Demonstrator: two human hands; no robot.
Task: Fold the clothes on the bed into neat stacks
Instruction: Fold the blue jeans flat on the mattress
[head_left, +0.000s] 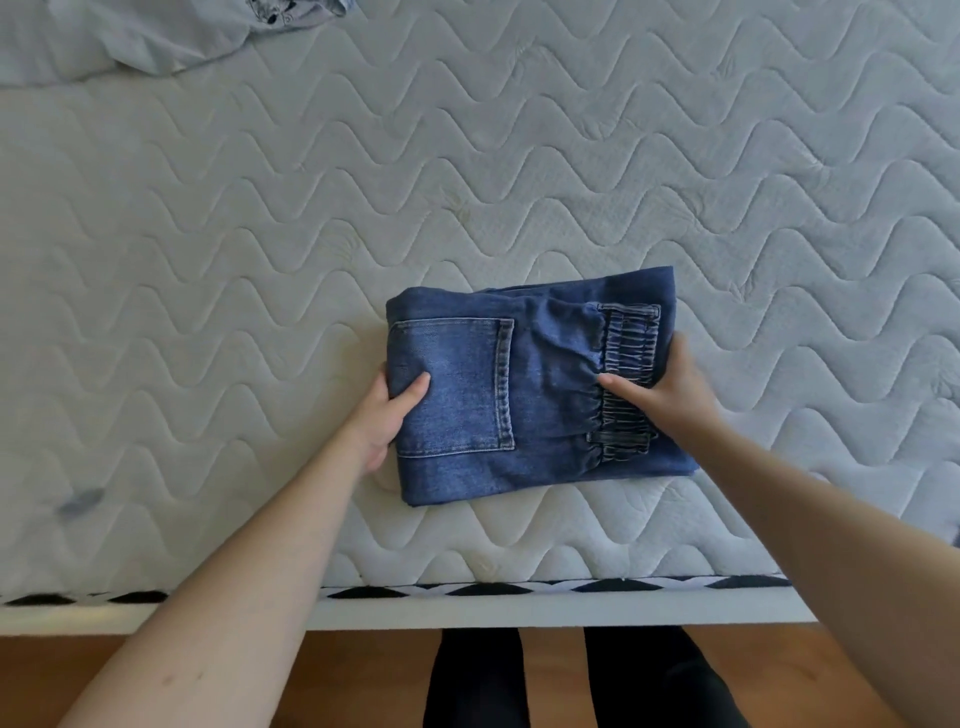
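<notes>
A pair of blue jeans (540, 374) lies folded into a compact rectangle near the front edge of the white quilted mattress (467, 171), back pocket facing up and the elastic waistband at the right. My left hand (387, 415) grips the left folded edge, thumb on top and fingers hidden underneath. My right hand (670, 389) holds the right edge at the waistband, thumb laid across the top and fingers tucked out of sight.
A crumpled pale blue garment (171, 36) lies at the far left corner of the mattress. A small grey smudge or scrap (80, 501) sits at the near left. The bed's front edge (467, 613) runs below, with wooden floor and my dark-clad legs beneath.
</notes>
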